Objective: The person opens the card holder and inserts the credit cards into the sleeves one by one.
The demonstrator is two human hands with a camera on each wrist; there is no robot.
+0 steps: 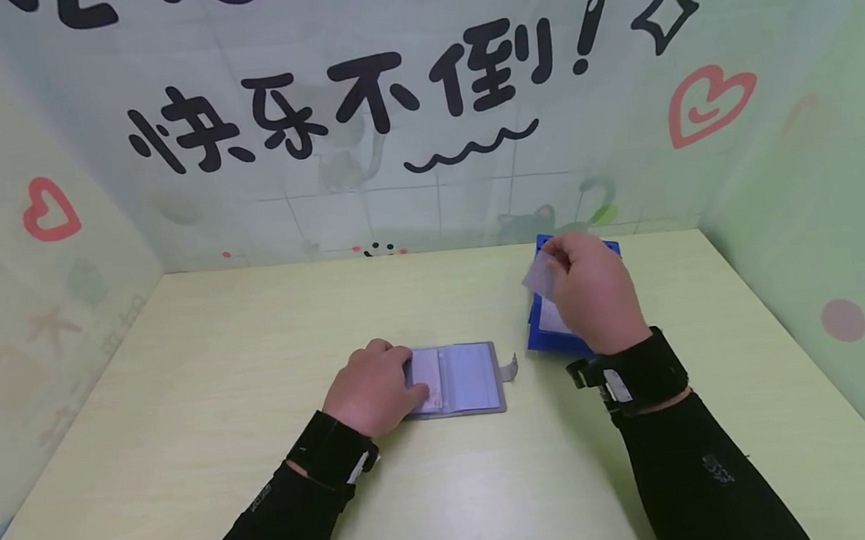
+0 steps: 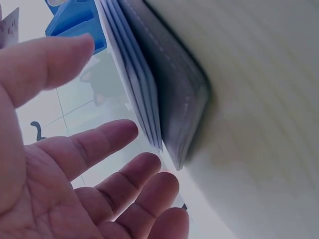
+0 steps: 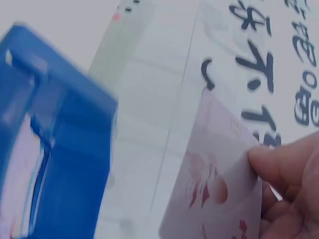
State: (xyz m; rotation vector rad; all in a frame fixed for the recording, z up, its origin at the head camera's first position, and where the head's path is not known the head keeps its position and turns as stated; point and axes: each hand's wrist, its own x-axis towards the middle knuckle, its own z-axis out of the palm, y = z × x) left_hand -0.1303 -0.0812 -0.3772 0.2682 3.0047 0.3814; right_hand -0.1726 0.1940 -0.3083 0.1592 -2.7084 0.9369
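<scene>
A card holder (image 1: 472,377) with clear pages and a grey cover lies open like a book on the table. My left hand (image 1: 373,390) is over its left side, thumb low on the page. In the left wrist view, the left fingers (image 2: 114,133) are loosely spread beside the edges of the pages (image 2: 137,82). My right hand (image 1: 593,290) pinches a pale pink card (image 3: 212,184) by its edge, between thumb and fingers. It holds the card above a blue box (image 1: 554,341), which has pale cards (image 3: 17,174) inside and is partly hidden by the hand.
A grey strap with a snap (image 1: 509,369) sticks out from the holder's right side. The pale wooden table (image 1: 259,328) is bounded by printed fabric walls (image 1: 436,204) at the back and sides.
</scene>
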